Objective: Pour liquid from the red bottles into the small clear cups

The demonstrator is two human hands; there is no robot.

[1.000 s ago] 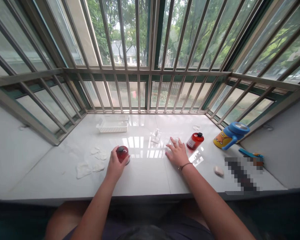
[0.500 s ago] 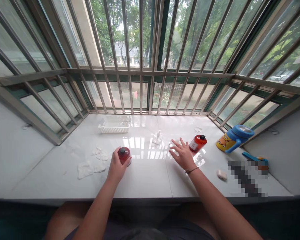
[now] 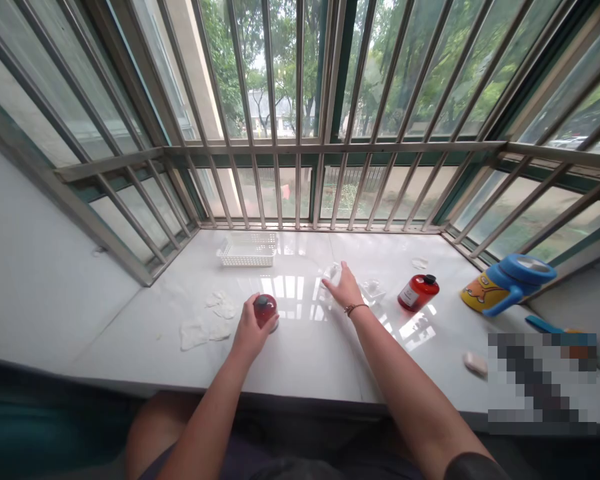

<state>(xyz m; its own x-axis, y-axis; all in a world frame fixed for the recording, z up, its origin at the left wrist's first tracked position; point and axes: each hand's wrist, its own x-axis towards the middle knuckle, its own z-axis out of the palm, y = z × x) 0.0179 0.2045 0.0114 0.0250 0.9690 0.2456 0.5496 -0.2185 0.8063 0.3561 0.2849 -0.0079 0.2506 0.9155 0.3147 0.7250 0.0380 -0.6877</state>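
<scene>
My left hand (image 3: 251, 330) is closed round a red bottle (image 3: 265, 307) with a dark cap, which stands on the white ledge. Over the middle of the ledge, my right hand (image 3: 346, 288) reaches with thumb and fingers apart. A small clear plastic piece (image 3: 332, 273) lies at its fingertips; whether they touch is hard to tell. Just right of that hand sits a second clear plastic piece (image 3: 373, 291). Farther right is another red bottle (image 3: 417, 293) with a black cap and a pale label.
White crumpled tissue pieces (image 3: 194, 335) lie to the left. A white perforated basket (image 3: 247, 259) stands at the back. On the right are a blue and yellow cup (image 3: 505, 283), a pale lump (image 3: 475, 364) and a blurred-out patch. Metal bars (image 3: 300, 147) line the window behind.
My right hand has moved left, from beside the right-hand red bottle to the clear plastic piece in the middle. My left hand stays on its bottle. The view has turned slightly.
</scene>
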